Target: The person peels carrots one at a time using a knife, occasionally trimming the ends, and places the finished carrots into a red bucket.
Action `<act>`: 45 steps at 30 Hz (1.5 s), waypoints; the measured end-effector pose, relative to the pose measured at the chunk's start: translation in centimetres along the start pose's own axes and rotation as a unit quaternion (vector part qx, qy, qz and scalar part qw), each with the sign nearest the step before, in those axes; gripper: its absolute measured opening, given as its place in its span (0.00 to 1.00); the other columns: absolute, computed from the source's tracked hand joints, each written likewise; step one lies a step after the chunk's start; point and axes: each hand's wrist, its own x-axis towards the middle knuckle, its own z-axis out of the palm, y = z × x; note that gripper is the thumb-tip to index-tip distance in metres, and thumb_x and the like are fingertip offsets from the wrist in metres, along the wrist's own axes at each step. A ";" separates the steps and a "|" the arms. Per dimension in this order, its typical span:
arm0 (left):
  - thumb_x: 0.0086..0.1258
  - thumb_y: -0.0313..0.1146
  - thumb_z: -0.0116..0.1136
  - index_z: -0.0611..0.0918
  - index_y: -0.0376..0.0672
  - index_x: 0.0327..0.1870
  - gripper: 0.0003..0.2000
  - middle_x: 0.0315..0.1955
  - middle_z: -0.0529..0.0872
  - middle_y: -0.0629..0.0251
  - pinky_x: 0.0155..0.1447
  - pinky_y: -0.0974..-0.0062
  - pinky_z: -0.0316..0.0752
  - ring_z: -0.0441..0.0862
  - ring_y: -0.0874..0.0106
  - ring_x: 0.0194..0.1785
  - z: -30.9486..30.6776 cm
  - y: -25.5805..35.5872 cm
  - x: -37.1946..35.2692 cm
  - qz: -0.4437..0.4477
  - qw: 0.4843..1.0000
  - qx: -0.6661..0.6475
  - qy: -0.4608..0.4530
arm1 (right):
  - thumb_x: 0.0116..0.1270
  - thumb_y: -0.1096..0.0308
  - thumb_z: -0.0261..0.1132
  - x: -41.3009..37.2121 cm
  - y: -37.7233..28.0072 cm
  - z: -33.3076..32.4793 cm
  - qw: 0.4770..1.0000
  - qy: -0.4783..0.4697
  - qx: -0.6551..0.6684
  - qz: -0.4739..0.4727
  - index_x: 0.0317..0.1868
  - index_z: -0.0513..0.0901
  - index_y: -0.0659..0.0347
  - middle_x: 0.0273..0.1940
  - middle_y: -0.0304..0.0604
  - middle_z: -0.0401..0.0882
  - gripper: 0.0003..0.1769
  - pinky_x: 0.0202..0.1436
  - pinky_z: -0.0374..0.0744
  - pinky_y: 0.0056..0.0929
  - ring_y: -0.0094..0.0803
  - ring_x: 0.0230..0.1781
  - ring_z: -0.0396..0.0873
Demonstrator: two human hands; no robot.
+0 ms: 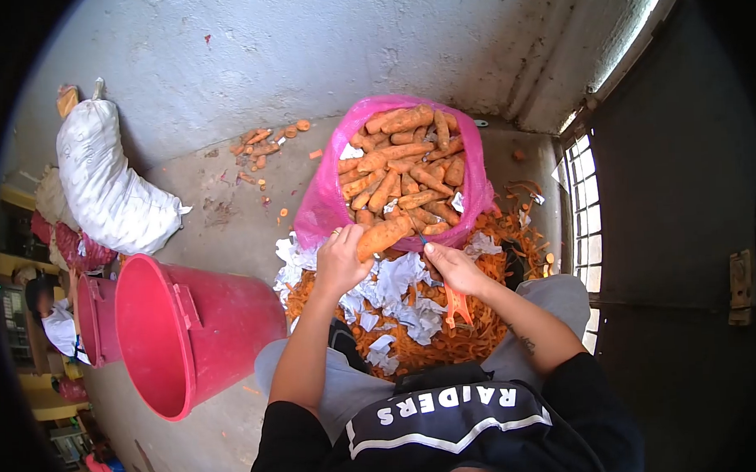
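A single carrot (pixel 384 236) is held level above the lap, just in front of the near rim of the pink sack (pixel 322 196). It is gripped at its thick end by the left hand (pixel 341 258), whose fingers are wrapped round it. The right hand (pixel 454 267) is closed on what appears to be a peeler (pixel 457 304) with an orange handle. Its working end is set against the carrot's narrow end, though the blade itself is too small to be made out.

The stroke is judged best made along the length of the carrot and away from the holding fingers. The carrot should be turned a little in the left hand after each pass, so that no strip of skin is missed. The left fingers are best kept behind the blade's path, and light pressure is advised so that little flesh is lost.

Below the hands, a heap of orange peelings (pixel 448 342) mixed with white paper scraps (pixel 396 277) is spread on the floor between the knees. The sack is filled with unpeeled carrots. A red bucket (pixel 190 334) lies tilted on its side to the left of the knee. Towards the far left wall a full white sack (pixel 110 187) is seen, and a few loose carrots (pixel 262 144) are scattered near the far wall.
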 end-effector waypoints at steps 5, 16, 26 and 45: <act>0.43 0.30 0.69 0.75 0.45 0.46 0.25 0.39 0.78 0.62 0.44 0.64 0.75 0.77 0.59 0.42 -0.2 -0.2 0.3 0.019 1.000 0.012 -0.009 | 0.73 0.38 0.37 0.1 -0.2 0.0 1.000 -0.008 -0.010 0.010 0.51 0.74 0.61 0.41 0.53 0.80 0.34 0.52 0.71 0.40 0.50 0.47 0.76; 0.42 0.29 0.69 0.76 0.44 0.47 0.26 0.38 0.78 0.61 0.44 0.65 0.74 0.77 0.59 0.42 -0.4 -0.2 0.2 0.051 0.999 0.018 0.006 | 0.74 0.40 0.37 -0.4 -2.0 -0.1 0.998 0.009 -0.055 0.016 0.45 0.74 0.61 0.36 0.54 0.79 0.32 0.49 0.72 0.41 0.51 0.44 0.77; 0.44 0.28 0.68 0.74 0.41 0.46 0.25 0.39 0.82 0.57 0.46 0.67 0.76 0.80 0.59 0.44 -2.2 -0.2 -0.5 -0.060 0.989 -0.128 0.046 | 0.69 0.33 0.34 1.2 9.3 3.1 0.973 -0.064 -0.202 0.089 0.43 0.80 0.64 0.48 0.60 0.79 0.42 0.56 0.70 0.43 0.53 0.54 0.74; 0.75 0.53 0.41 0.73 0.40 0.55 0.24 0.38 0.82 0.59 0.34 0.73 0.76 0.80 0.71 0.36 4.5 2.0 -1.1 -0.384 0.624 -0.676 -0.085 | 0.68 0.37 0.41 10.3 2.7 -2.7 0.935 0.311 -0.090 0.145 0.55 0.74 0.64 0.47 0.65 0.78 0.37 0.56 0.71 0.47 0.56 0.53 0.75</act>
